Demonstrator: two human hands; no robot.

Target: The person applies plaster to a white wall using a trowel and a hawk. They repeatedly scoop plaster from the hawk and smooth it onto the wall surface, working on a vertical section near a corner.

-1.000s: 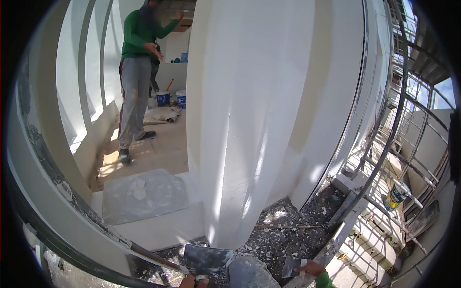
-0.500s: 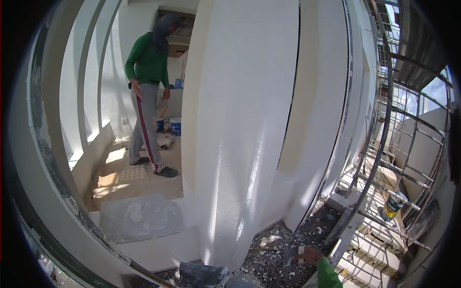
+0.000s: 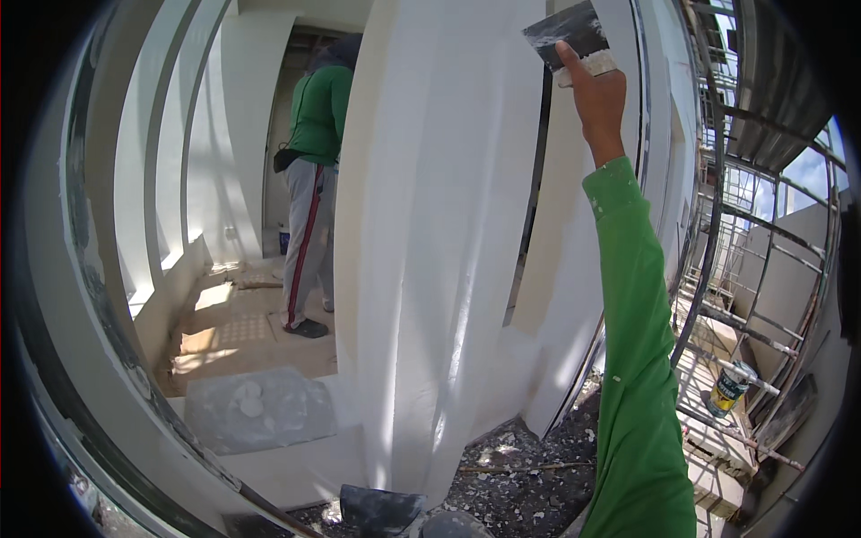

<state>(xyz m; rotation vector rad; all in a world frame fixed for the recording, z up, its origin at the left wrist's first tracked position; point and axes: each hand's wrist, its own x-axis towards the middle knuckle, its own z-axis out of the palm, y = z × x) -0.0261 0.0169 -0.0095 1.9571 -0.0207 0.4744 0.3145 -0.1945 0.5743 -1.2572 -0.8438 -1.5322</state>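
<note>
My right hand (image 3: 596, 94) was raised high against the white wall (image 3: 430, 224), fingers closed round the handle of a putty knife (image 3: 574, 36). Its wide grey blade pointed up and a little left, lying against the wall near the top edge of the view, just beside the dark vertical groove (image 3: 531, 206) that ran down the plaster. My green sleeve (image 3: 637, 377) stretched from the lower edge of the view up to the wrist, with pale specks on the cuff. My left hand was out of sight, so I cannot tell its state. At the bottom edge, by the foot of the wall, sat a dark flat board (image 3: 381, 509), smeared grey; what held it was hidden

On the floor (image 3: 260, 332) to the left lay a grey sheet (image 3: 256, 408) with pale lumps on it, in the corner where sun fell. Rubble (image 3: 529, 475) and white flakes lay along the foot of the wall on my right. Farther back, near a doorway, stood another person (image 3: 314, 179) in a green top and grey trousers with a red stripe, turned away from me, well apart from my hand. To the right, scaffold poles (image 3: 717, 224) ran up outside the wall, and a can (image 3: 728, 390) lay on the planks among them
</note>
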